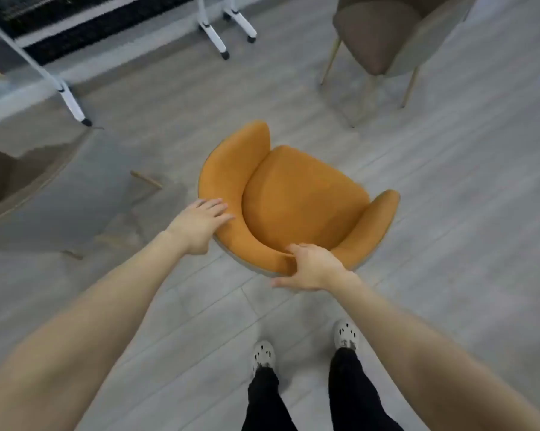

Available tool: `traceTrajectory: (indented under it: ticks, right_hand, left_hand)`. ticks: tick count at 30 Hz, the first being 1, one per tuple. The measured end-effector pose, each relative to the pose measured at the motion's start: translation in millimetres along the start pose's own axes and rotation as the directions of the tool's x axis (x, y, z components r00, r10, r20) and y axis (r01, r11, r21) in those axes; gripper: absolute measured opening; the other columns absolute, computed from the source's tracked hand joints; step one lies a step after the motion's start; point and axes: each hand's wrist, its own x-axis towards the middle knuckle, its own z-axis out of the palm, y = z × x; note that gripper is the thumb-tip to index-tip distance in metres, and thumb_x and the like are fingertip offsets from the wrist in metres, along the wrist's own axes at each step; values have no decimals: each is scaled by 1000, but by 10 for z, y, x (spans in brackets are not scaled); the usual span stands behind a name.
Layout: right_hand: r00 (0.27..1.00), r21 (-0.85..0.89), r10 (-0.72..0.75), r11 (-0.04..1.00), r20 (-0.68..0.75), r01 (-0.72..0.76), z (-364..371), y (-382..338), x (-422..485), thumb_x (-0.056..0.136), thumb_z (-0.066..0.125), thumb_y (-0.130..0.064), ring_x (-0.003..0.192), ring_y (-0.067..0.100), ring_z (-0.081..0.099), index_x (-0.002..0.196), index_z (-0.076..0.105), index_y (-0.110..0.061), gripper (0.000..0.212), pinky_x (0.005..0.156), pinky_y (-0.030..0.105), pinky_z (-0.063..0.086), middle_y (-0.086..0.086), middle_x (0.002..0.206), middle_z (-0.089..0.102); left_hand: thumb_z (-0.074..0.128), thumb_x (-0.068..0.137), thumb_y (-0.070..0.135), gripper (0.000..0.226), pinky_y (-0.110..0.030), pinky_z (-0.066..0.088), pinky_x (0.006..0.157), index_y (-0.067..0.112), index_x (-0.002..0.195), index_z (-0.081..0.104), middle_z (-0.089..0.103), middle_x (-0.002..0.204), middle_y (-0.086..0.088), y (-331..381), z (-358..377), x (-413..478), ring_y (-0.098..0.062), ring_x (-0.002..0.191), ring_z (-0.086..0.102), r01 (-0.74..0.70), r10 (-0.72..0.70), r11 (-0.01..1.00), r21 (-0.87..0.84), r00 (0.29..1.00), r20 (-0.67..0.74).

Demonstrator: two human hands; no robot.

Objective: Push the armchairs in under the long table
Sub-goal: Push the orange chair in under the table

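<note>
On grey floor (449,213), right hand (312,269) holds the orange armchair (302,197) in its grip; left hand (200,222) lies flat.

Pale grey wood-effect planks cover the floor (449,213), their seams running diagonally across the view. At the bottom edge, a person stands in two white clogs with dark perforations, the left clog (264,353) set a little further back than the right clog (346,334), both below black trousers (352,393). In the top left corner lies a black-and-white striped surface (85,23), too blurred to identify.
</note>
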Motion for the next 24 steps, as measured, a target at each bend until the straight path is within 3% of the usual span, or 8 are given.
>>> traceTrajectory:
  ticks: [2,4,6,9,12,17,20,24]
  right_hand:
    - [997,-153,20,988,-69,-30,203,-45,17,72,71,-87,116,29,61,137,54,-22,94,101,51,49,1,124,63]
    - [983,-248,3,968,-185,-50,497,4,30,87,77,-56,121,31,59,137,51,-21,67,104,51,43,2,125,61]
    - [967,-250,-13,967,-253,-52,654,93,69,92,74,-33,118,33,60,137,50,-21,53,104,51,42,3,120,61]
    - [958,-270,-63,963,-281,-16,631,144,92,94,66,-20,115,36,59,141,50,-19,49,102,54,42,6,121,62]
    - [964,-295,-92,955,-249,15,580,172,70,97,58,-16,119,36,54,145,48,-19,49,104,57,40,8,125,61]
    - [970,-351,-152,933,-191,76,351,597,37,96,61,-18,118,33,54,141,49,-26,47,107,57,38,3,122,60]
    - [971,-421,-191,900,-141,116,12,952,133,97,62,-15,125,31,54,140,48,-31,48,114,63,32,0,127,61]
    - [960,-546,-277,812,-47,208,-611,1401,412,95,76,-31,127,25,55,137,51,-37,50,120,65,29,-6,127,63]
  left_hand:
    - [91,77,36,112,-46,7,135,30,168,26,17,179,-6,-61,68,147,-26,167,8,-95,95,989,115,995,9]
    - [93,74,49,113,-48,3,135,32,166,31,21,178,-6,-89,142,284,-27,166,11,-137,135,980,140,990,30]
    - [90,78,50,97,-48,5,135,34,161,42,37,172,-2,-128,229,410,-26,164,23,-185,187,971,153,982,-4]
    - [89,82,41,82,-46,12,134,36,155,52,54,160,3,-133,237,408,-23,155,39,-184,193,974,135,980,-51]
    - [87,85,38,77,-45,15,133,35,154,54,55,159,4,-38,244,356,-22,155,41,-140,146,983,115,989,-41]
    - [85,86,43,70,-43,17,132,34,150,58,61,154,5,342,289,290,-22,151,46,-63,67,997,48,995,-70]
    - [85,84,46,67,-43,19,131,33,145,60,65,147,4,658,296,363,-23,146,51,36,-38,999,-26,996,-80]
    - [86,84,38,63,-46,20,130,28,141,62,68,139,-2,1157,218,579,-28,143,51,236,-250,961,-144,964,-90]
